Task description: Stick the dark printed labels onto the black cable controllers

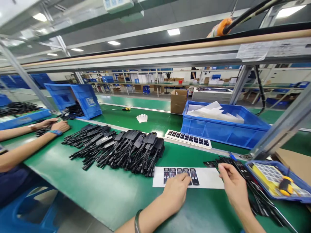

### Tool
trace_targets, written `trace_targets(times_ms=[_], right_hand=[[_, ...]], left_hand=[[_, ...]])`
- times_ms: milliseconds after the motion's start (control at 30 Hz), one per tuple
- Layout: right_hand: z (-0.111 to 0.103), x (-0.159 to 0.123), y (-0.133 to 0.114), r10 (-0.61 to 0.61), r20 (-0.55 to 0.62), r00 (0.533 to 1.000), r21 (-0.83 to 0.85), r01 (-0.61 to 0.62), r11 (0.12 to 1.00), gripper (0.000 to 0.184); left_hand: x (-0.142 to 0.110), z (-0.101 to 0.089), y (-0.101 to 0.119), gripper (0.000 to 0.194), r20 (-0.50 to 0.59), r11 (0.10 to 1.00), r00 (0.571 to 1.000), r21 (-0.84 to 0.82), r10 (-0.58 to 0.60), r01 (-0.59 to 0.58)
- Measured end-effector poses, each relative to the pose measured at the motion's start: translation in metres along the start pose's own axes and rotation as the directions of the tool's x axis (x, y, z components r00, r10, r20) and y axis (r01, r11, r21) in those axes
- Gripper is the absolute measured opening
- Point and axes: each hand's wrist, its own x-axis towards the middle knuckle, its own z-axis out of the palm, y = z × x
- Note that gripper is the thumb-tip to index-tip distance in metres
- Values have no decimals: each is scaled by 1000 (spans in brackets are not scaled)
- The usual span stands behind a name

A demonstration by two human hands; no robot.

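Note:
A white sheet of stickers [207,178] lies on the green bench, with several black printed labels [194,176] in a row on its left part. My left hand [177,191] rests over those labels, its fingers bent and closed; what lies under the fingertips is hidden. At the sheet's right end, my right hand [234,183] has thumb and forefinger pinched at the edge. Beside and partly behind this hand are black cabled parts [243,170]. A large pile of black cables with flat housings [131,145] sits to the left of the sheet.
A white strip with black labels [188,138] lies before a blue bin [218,129] of white sheets. On the right, a blue tray [272,191] holds yellow-and-black tape. A co-worker's hands [59,126] work at left, near a tipped blue crate [89,102]. A white glove [142,118] lies behind.

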Motion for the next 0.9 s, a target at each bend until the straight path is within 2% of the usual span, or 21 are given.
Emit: trace_targets(times_ms=[67,100,167,200,233,267,300,367,433,500,567,600,633,700,767,800,833,900], right_hand=[[-3,-3,-3,57,-31,998,56,-56,997,38],[-3,-4,-5,72,-35,997,74,-69,995,38],[-2,-9,-8,87,-22,996,109,-85,990,37],[-1,-10,-10,89,-9,996,122,-87,989,37],[0,-12,-12,86,3,996,131,-86,988,36],[2,-14,-13,82,14,997,139,-83,987,35],[3,-15,-14,80,22,997,149,-82,985,34],[4,-17,-16,80,36,996,177,-85,980,33],[5,-19,-18,84,46,995,218,-92,972,31],[4,-20,-19,86,53,995,256,-96,962,29],[4,-22,-19,86,60,995,288,-99,953,27],[4,-22,-19,86,65,994,302,-101,948,26],[4,-23,-19,86,71,994,317,-104,943,25],[4,-25,-19,84,93,992,346,-112,932,24],[5,-27,-21,81,122,989,368,-121,922,22],[6,-28,-22,81,137,987,372,-127,920,21],[6,-29,-24,81,151,985,368,-132,920,21],[8,-32,-29,87,176,980,344,-145,928,20]], left_hand=[[13,-19,-17,35,-124,987,983,73,-135,145],[19,-31,-28,38,-195,965,956,103,-218,241],[31,-54,-52,45,-324,901,878,134,-353,412],[36,-65,-64,48,-386,856,824,141,-415,497],[39,-74,-76,50,-422,820,783,141,-458,555],[40,-81,-85,51,-434,800,762,139,-480,583],[41,-86,-92,51,-436,790,752,137,-493,597],[38,-93,-99,51,-423,796,761,135,-492,590],[34,-94,-96,52,-425,822,766,81,-483,564],[30,-90,-83,50,-414,872,778,-89,-472,481],[27,-80,-64,43,-341,863,820,-390,-459,321],[26,-73,-53,38,-255,789,857,-563,-447,244],[25,-64,-42,35,-138,657,894,-727,-426,201],[23,-44,-22,35,135,279,935,-932,-328,233],[18,-24,-5,39,324,-67,916,-946,-235,317],[15,-15,1,41,385,-191,900,-918,-203,349],[12,-8,6,44,429,-279,885,-885,-181,372],[6,1,13,49,486,-361,863,-836,-137,414]])
